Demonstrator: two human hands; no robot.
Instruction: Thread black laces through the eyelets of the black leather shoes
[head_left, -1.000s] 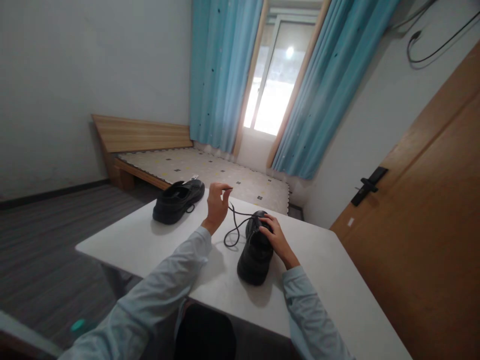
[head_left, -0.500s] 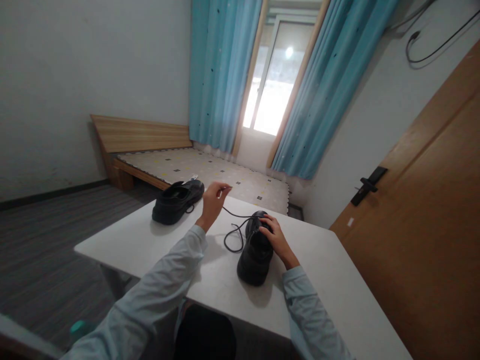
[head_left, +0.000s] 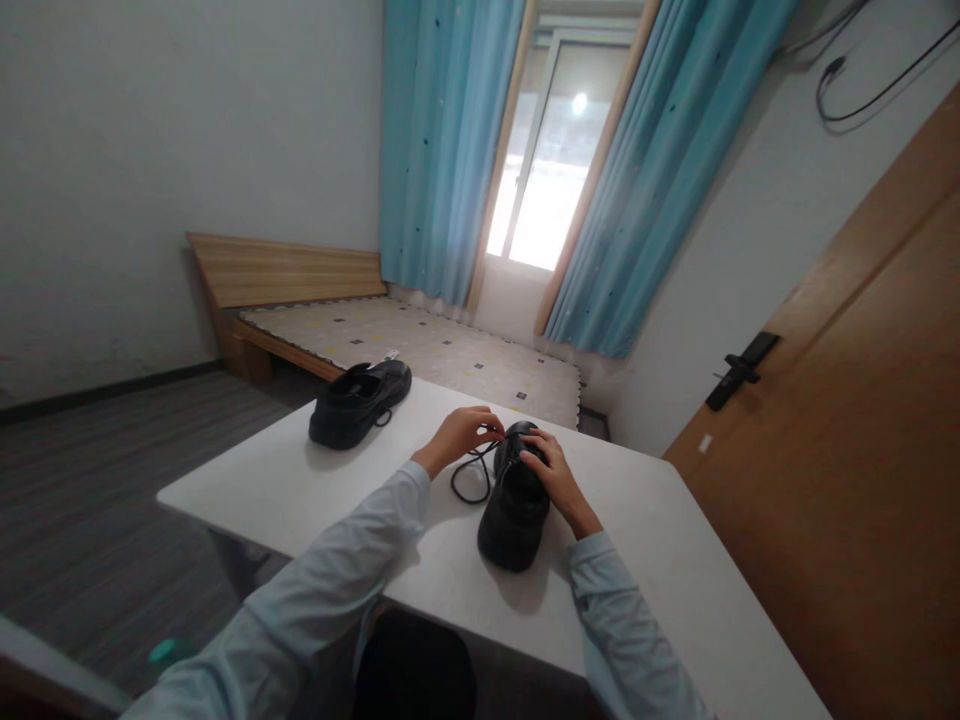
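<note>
A black shoe (head_left: 514, 520) stands on the white table in front of me, its heel towards me. My right hand (head_left: 553, 465) grips its upper from the right, fingers over the lacing area. At the shoe's left side, my left hand (head_left: 469, 437) is closed in a pinch on the black shoelace. A loop of that shoelace (head_left: 470, 500) lies on the table left of the shoe. Farther left rests a second black shoe (head_left: 352, 410), with a small lace loop at its side; neither hand touches it.
The white table (head_left: 637, 570) reaches close to a wooden door (head_left: 847, 480) on the right. Behind it stands a bed (head_left: 450, 345) with a patterned mattress. Blue curtains (head_left: 450, 150) frame a bright window. A green object (head_left: 169, 650) is low at the left.
My left hand has come right and down, from out beside the shoe to its lacing area, bringing the lace along. My right hand stays on the shoe.
</note>
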